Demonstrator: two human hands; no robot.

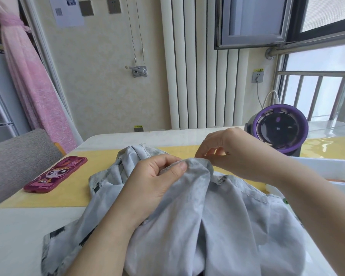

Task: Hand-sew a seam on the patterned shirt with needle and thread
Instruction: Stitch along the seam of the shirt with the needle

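**Seam fold pinched in the left hand, right fingertips at its far end**

From my feed, the patterned shirt (197,216) lies heaped on the table (18,232). It is pale grey with dark blotches, and its bulk spreads toward me under both forearms. One ridge of it is lifted into the left hand (153,176). The thumb (180,166) lies flat on top of the fold, and the other fingers are curled beneath it, so the cloth is clamped between them. A stitched edge shows just behind the thumb tip.

The right hand (233,154) comes in from the other side, just beyond the same ridge. Its fingers (219,151) are curled and drawn together, with the tips down at the fabric's edge right beside the left thumb. I cannot tell whether they pinch a needle, thread or the cloth itself; nothing that fine resolves in this view.

Left of the left hand's fingers, well apart from the shirt, a magenta cartoon phone case (56,174) lies flat on the table's yellow strip. Behind the right hand's fingers stands a round purple desk fan (279,128).
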